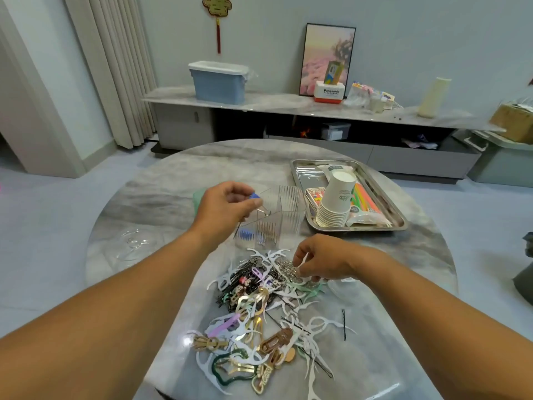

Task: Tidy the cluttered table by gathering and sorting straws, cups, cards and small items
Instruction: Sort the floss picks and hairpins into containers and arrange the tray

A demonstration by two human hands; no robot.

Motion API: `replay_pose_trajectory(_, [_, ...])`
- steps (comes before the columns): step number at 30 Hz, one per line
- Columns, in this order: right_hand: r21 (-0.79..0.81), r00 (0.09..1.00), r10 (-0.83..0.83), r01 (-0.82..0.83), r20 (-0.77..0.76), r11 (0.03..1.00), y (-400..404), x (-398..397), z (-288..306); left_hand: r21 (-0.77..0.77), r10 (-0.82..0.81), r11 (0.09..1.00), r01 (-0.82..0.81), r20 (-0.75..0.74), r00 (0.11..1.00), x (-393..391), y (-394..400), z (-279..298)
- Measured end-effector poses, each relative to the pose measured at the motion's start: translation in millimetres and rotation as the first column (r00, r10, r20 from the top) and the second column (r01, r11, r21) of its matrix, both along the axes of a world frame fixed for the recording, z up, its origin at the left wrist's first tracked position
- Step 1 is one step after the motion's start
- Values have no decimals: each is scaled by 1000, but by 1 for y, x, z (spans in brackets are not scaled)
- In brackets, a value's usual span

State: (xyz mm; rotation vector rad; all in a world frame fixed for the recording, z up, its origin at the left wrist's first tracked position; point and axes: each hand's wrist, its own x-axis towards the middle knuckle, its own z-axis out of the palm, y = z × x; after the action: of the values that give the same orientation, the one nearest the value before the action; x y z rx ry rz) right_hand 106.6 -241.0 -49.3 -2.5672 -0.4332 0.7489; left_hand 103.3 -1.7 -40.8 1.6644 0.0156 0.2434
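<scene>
Head view: the left hand [227, 202] pinches a small blue clip [254, 196] just above the clear divided organizer [272, 217] at the table's middle, while the right hand [323, 262] curls its fingers round a thin white piece at the far edge of the pile of small items [259, 307]; the paper cups [336, 200], straws [364, 197] and cards [314, 196] already lie on the metal tray [399, 219]. To do this step well, I judge the blue clip should be lowered straight into the compartment holding like pieces, not dropped from height, since the light organizer could tip. The right hand should lift one piece at a time, as the tangled pieces will likely drag neighbours along.
</scene>
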Motion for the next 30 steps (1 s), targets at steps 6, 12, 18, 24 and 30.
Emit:
replay_pose_trajectory(6, [75, 999, -21, 25, -47, 997, 9, 7, -2, -165, -103, 983, 75, -171, 980, 12, 8, -10])
replay_pose_trajectory(12, [148, 999, -36, 41, -31, 988, 24, 10, 1, -218, 36, 974, -68, -150, 988, 29, 21, -7])
replay_pose_trajectory(18, [128, 998, -45, 49, -38, 991, 22, 12, -8, -130, 181, 968, -213, -218, 959, 39, 34, -14])
replay_pose_trajectory(24, [175, 994, -10, 30, -112, 984, 18, 12, 3, 93, 108, 992, -91, -201, 974, 33, 23, -15])
replay_pose_trajectory(30, [174, 927, 267, -227, -264, 958, 41, -14, 15, 350, 153, 931, -104, -116, 981, 21, 27, -15])
